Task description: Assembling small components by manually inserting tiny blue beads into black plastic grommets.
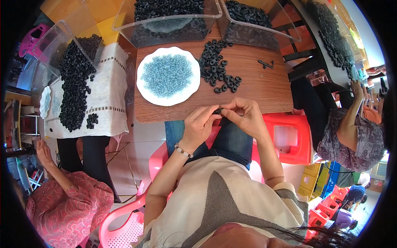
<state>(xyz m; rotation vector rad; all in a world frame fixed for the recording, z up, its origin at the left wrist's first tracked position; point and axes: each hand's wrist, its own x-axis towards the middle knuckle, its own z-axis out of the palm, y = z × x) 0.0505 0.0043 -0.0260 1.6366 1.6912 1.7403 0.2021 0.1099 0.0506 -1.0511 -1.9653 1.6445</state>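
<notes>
My left hand (201, 125) and my right hand (245, 116) meet just over the near edge of the brown wooden table (161, 113). Both pinch one small black part (217, 111) between their fingertips, and the fingers cover most of it. Beyond them lies a loose heap of small black parts with holes (213, 62). To its left, a white scalloped plate (142, 94) bears many tiny clear bluish pieces (167, 76). A few thin black pieces (266, 64) rest alone on the right side of the table.
Two clear plastic bins (165, 18) (264, 27) of black parts stand at the table's far edge. On the left, a cloth-covered table (109, 87) holds a long black heap (74, 91), with a person in red beside it. A red stool (304, 138) stands close right; another person sits beyond.
</notes>
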